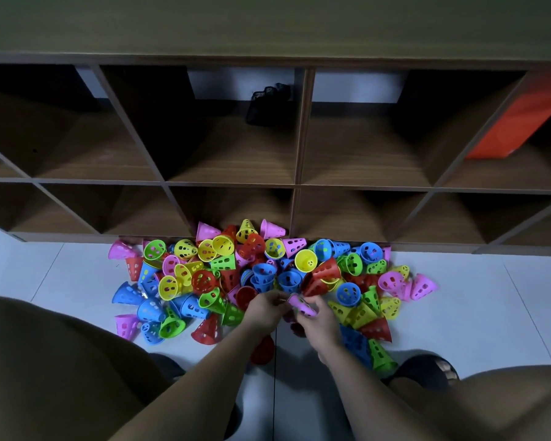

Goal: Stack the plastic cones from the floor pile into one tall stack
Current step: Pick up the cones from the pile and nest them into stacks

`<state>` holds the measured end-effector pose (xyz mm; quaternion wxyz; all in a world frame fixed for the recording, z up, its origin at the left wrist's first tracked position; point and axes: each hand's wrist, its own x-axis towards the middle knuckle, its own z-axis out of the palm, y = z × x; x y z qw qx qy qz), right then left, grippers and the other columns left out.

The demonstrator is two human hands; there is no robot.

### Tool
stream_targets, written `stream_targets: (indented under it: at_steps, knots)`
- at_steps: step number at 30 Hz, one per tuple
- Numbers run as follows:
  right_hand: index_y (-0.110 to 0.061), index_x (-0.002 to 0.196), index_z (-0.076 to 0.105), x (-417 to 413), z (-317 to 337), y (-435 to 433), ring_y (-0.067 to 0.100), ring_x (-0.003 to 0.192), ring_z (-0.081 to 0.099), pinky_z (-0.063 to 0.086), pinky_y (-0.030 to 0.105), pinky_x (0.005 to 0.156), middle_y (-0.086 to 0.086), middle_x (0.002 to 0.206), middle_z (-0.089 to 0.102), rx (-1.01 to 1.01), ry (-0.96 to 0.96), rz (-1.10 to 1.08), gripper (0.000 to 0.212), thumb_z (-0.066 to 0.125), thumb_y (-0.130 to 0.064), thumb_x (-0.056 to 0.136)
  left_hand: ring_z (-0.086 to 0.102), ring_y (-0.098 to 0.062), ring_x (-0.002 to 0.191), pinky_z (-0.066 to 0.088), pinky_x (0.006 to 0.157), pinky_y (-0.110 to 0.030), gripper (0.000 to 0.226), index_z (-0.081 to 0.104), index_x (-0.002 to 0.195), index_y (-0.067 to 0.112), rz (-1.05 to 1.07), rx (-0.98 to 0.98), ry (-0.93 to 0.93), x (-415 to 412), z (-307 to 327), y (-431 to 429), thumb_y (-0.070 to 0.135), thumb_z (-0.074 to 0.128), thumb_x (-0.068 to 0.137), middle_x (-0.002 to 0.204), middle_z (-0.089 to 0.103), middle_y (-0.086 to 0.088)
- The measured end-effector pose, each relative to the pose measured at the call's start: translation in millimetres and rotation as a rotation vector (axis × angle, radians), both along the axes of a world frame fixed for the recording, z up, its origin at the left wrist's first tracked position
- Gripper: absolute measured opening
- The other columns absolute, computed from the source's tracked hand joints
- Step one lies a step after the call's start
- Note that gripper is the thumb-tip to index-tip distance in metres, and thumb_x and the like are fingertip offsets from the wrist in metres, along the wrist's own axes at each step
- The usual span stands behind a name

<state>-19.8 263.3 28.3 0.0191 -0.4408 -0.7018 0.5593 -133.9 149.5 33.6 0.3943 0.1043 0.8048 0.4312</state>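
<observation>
A pile of plastic cones [261, 268] with holes, in pink, blue, green, yellow and red, lies on the white tiled floor against a shelf unit. My two hands meet at the near edge of the pile. My right hand [318, 323] grips a pink cone [303, 305] lying on its side. My left hand [264, 308] has its fingers closed at the same cone's left end. A red cone [263, 350] lies on the floor under my left wrist, partly hidden.
A brown wooden cubby shelf [296, 183] stands behind the pile; a black mesh bag [268, 103] and an orange object [519, 122] sit in its upper cubbies. My knees fill the lower corners and my sandalled foot [427, 372] rests right of the cones.
</observation>
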Motion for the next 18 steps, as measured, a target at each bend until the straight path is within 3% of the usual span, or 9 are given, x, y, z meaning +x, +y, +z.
stream_targets:
  at_steps: [3, 5, 7, 9, 12, 15, 18]
  knots:
    - [-0.03, 0.098, 0.07, -2, -5, 5, 0.002, 0.072, 0.065, 0.043, 0.013, 0.05, -0.011, 0.085, 0.072, 0.168, -0.08, 0.027, 0.016, 0.08, -0.026, 0.086, 0.057, 0.011, 0.051, 0.042, 0.057, -0.006, 0.021, 0.077, 0.121, 0.018, -0.044, 0.024, -0.058, -3, -7, 1, 0.018, 0.069, 0.102, 0.081, 0.071, 0.01]
    - [-0.028, 0.101, 0.07, -4, -10, 10, 0.002, 0.069, 0.063, 0.042, 0.012, 0.047, -0.011, 0.082, 0.07, 0.242, -0.115, 0.055, 0.016, 0.078, -0.025, 0.087, 0.066, 0.01, 0.078, 0.05, 0.073, -0.009, 0.026, 0.076, 0.126, 0.022, -0.117, 0.026, -0.113, -5, -8, 4, 0.026, 0.07, 0.101, 0.1, 0.076, 0.008]
    - [-0.031, 0.104, 0.067, -6, -16, 15, 0.01, 0.07, 0.065, 0.051, 0.022, 0.052, -0.009, 0.081, 0.068, 0.357, -0.193, 0.125, 0.017, 0.074, -0.028, 0.089, 0.07, -0.008, 0.107, 0.054, 0.099, -0.026, 0.031, 0.076, 0.129, 0.026, -0.184, -0.007, -0.139, -6, -10, 8, 0.032, 0.072, 0.099, 0.119, 0.076, 0.004]
    - [-0.032, 0.106, 0.064, -8, -23, 17, 0.019, 0.078, 0.067, 0.049, 0.029, 0.057, -0.003, 0.085, 0.068, 0.451, -0.289, 0.195, 0.019, 0.073, -0.03, 0.089, 0.067, -0.018, 0.116, 0.052, 0.107, -0.037, 0.035, 0.072, 0.133, 0.025, -0.185, -0.072, -0.101, -10, -15, 12, 0.033, 0.071, 0.099, 0.128, 0.073, 0.0]
    - [-0.028, 0.108, 0.065, -10, -31, 16, 0.026, 0.089, 0.07, 0.044, 0.027, 0.063, 0.002, 0.092, 0.071, 0.522, -0.371, 0.245, 0.02, 0.072, -0.03, 0.089, 0.071, -0.02, 0.105, 0.061, 0.095, -0.039, 0.037, 0.064, 0.137, 0.028, -0.04, -0.13, -0.003, -27, -21, 12, 0.029, 0.068, 0.1, 0.126, 0.07, -0.001]
    - [-0.028, 0.112, 0.066, -10, -41, 14, 0.026, 0.091, 0.071, 0.052, 0.029, 0.066, 0.003, 0.093, 0.073, 0.53, -0.389, 0.243, 0.026, 0.073, -0.032, 0.088, 0.075, -0.025, 0.092, 0.065, 0.082, -0.049, 0.043, 0.051, 0.137, 0.038, 0.096, -0.147, 0.077, -46, -23, 8, 0.026, 0.067, 0.099, 0.119, 0.07, -0.001]
    - [-0.027, 0.116, 0.066, -9, -48, 15, 0.026, 0.092, 0.072, 0.055, 0.03, 0.069, 0.004, 0.096, 0.074, 0.512, -0.388, 0.253, 0.032, 0.076, -0.033, 0.086, 0.075, -0.026, 0.086, 0.066, 0.075, -0.044, 0.055, 0.042, 0.147, 0.041, 0.228, -0.077, 0.015, -58, -20, 6, 0.017, 0.063, 0.102, 0.111, 0.066, 0.002]
